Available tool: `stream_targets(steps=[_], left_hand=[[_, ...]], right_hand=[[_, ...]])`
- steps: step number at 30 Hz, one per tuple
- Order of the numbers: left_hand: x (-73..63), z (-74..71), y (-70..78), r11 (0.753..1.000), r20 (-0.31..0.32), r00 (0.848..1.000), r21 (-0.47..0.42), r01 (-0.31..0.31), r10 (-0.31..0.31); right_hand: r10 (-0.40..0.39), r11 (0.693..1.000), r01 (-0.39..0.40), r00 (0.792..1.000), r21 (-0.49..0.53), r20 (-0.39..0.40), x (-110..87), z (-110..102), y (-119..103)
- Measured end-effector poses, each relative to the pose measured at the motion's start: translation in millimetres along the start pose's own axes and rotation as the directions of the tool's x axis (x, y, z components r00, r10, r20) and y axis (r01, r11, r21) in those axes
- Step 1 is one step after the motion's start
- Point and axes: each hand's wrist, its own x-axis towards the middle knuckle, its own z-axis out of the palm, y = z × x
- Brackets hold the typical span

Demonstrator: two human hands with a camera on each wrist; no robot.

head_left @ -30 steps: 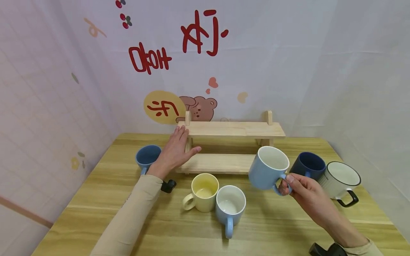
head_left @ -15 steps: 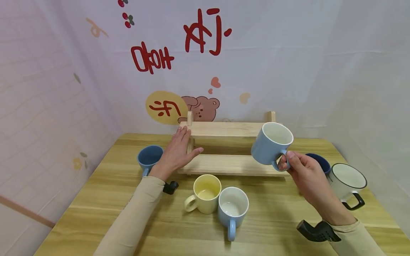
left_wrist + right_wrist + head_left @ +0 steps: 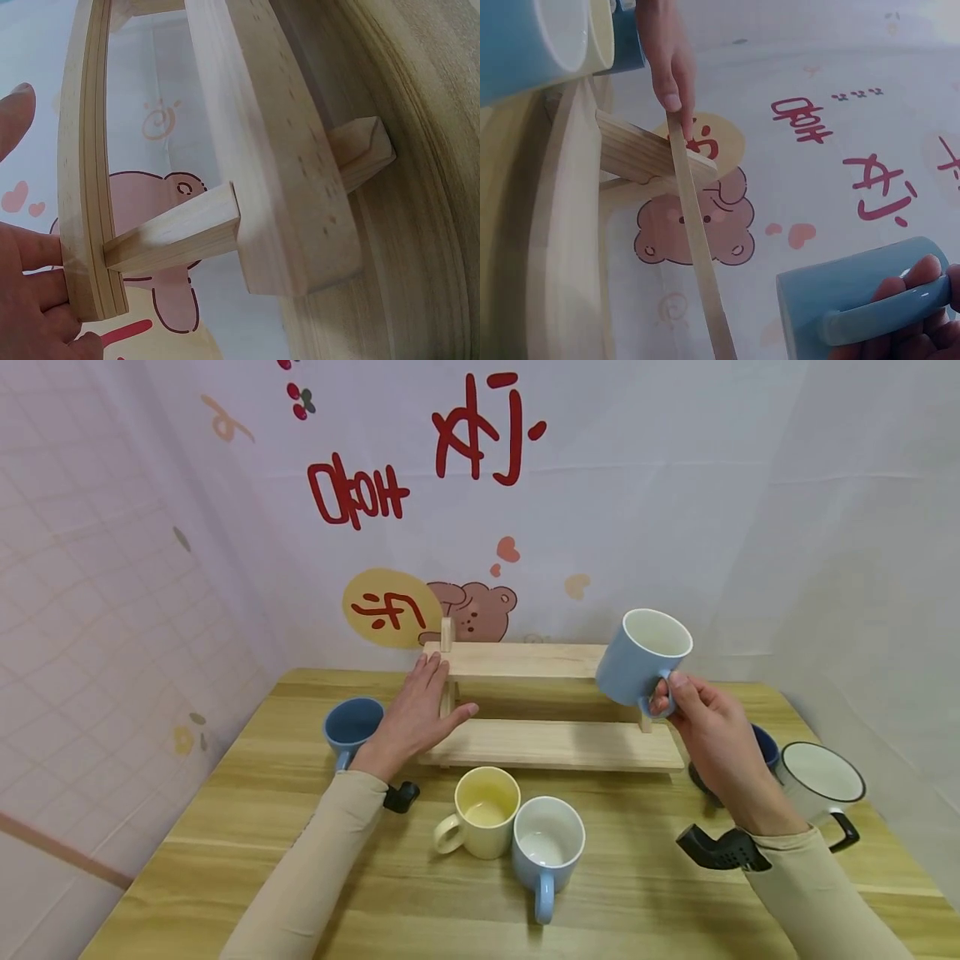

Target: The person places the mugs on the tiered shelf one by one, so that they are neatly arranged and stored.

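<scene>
My right hand (image 3: 712,735) grips a light blue mug (image 3: 637,664) by its handle, raised in front of the right end of the rack's upper shelf. The mug has a white inside and leans slightly. In the right wrist view, curled fingers (image 3: 900,330) wrap the mug's handle. My left hand (image 3: 408,718) rests on the left end of the two-tier wooden rack (image 3: 517,660), fingers straight over the upper shelf's edge and thumb spread. The left wrist view has its fingers against that shelf's end (image 3: 94,285). Both shelves show bare wood.
A yellow mug (image 3: 486,814) and another light blue mug (image 3: 547,843) stand before the rack. A blue mug (image 3: 352,727) sits left by my forearm. On the right are a navy mug (image 3: 765,747), partly hidden, and a white mug with a black rim (image 3: 817,785).
My right hand has lifted the light blue mug up and slightly right, from in front of the lower shelf to the upper shelf's height. My left hand stays on the rack.
</scene>
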Motion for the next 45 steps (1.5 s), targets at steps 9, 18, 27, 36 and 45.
stream_targets(steps=[9,18,27,36,45], left_hand=[[2.8,0.5,3.4,1.000,0.001,1.000,-0.003,-0.011,0.011],[0.8,1.2,4.1,1.000,0.012,1.000,0.001,-0.006,0.006],[-1.9,2.9,2.2,1.000,0.004,1.000,0.007,-0.001,0.001],[-1.9,0.7,1.3,1.000,-0.012,1.000,0.016,-0.001,0.001],[2.3,3.2,0.9,1.000,-0.010,1.000,0.007,-0.005,0.005]], right_hand=[[-0.014,1.000,0.015,0.999,0.015,-0.037,25.1,2,3],[0.042,0.996,-0.049,0.995,-0.069,-0.089,47.8,1,12],[0.095,0.987,-0.106,0.991,-0.121,-0.093,62.1,-1,23],[0.112,0.975,-0.122,0.992,-0.185,-0.063,73.6,-2,27],[0.164,0.962,-0.169,0.986,-0.215,-0.041,82.5,-9,28]])
